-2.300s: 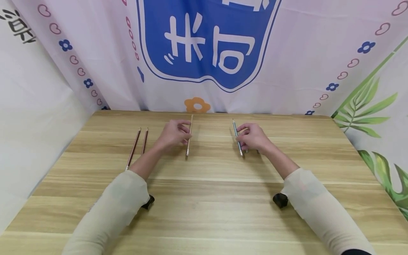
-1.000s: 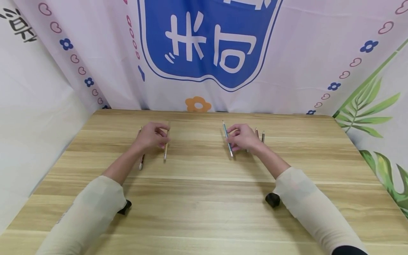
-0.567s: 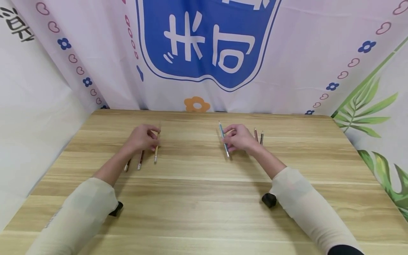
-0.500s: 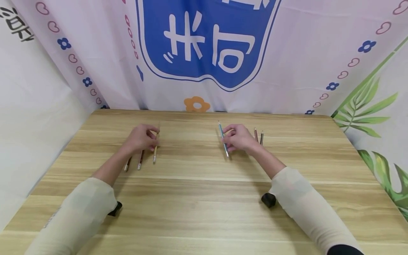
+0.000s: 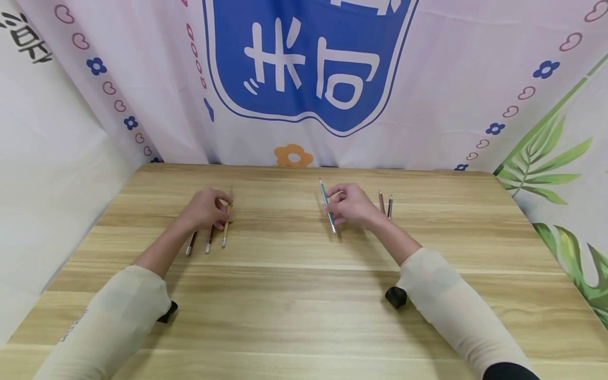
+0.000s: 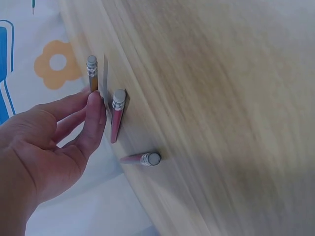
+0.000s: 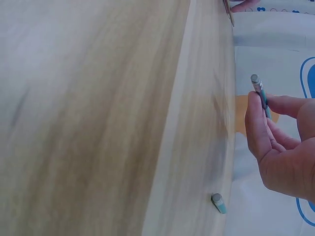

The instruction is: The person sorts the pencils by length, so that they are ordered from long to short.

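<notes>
My left hand (image 5: 208, 208) pinches a yellow pencil (image 5: 226, 232) between thumb and fingers, eraser end towards me; in the left wrist view its eraser (image 6: 92, 60) sticks up past the thumb. Just left of it, partly under the hand and wrist, lie two dark red pencils, one nearer (image 5: 209, 240) and one farther left (image 5: 191, 244). With its fingertips my right hand (image 5: 352, 205) holds a light blue pencil (image 5: 328, 207), tilted, point away from me. The right wrist view shows a teal pencil (image 7: 219, 203) on the table below that hand.
Right of my right hand, a dark red pencil (image 5: 381, 201) and a black pencil (image 5: 390, 206) lie on the wooden table (image 5: 290, 306), partly behind the forearm. A printed curtain (image 5: 442, 95) hangs along the table's back edge.
My left hand has carried the yellow pencil leftward, close to the dark red pencils. My right hand has drifted left with the light blue pencil, uncovering the dark red and black pencils at right.
</notes>
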A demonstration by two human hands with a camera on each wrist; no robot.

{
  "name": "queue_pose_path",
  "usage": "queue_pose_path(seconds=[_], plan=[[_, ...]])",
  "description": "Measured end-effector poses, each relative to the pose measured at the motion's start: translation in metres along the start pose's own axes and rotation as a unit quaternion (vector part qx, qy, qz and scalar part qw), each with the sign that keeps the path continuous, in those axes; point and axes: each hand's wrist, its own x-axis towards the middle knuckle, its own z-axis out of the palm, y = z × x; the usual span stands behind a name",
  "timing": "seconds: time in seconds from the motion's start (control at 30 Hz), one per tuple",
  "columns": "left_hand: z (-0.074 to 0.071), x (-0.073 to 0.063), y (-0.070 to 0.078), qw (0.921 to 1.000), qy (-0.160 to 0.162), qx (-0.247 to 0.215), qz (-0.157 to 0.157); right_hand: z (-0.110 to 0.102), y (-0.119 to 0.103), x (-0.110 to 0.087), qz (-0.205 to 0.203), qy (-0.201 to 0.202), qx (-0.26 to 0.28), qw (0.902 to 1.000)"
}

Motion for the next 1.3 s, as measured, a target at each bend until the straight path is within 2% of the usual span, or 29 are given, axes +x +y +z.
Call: queue_pose_path(seconds=[0.23, 0.7, 1.3], plan=[[0.001, 0.0, -0.001, 0.9999, -0.011, -0.008, -0.008, 0.003, -0.001, 0.0, -0.001, -0.002, 0.008, 1.0], [0.0, -0.001, -0.003, 0.9985, -0.012, -0.049, -0.02, 0.016, -0.004, 0.006, 0.002, -0.01, 0.024, 0.9997], [0.001, 0.002, -0.005, 0.9974, -0.012, -0.063, -0.032, 0.032, -0.008, 0.012, -0.006, -0.028, 0.037, 0.9989]])
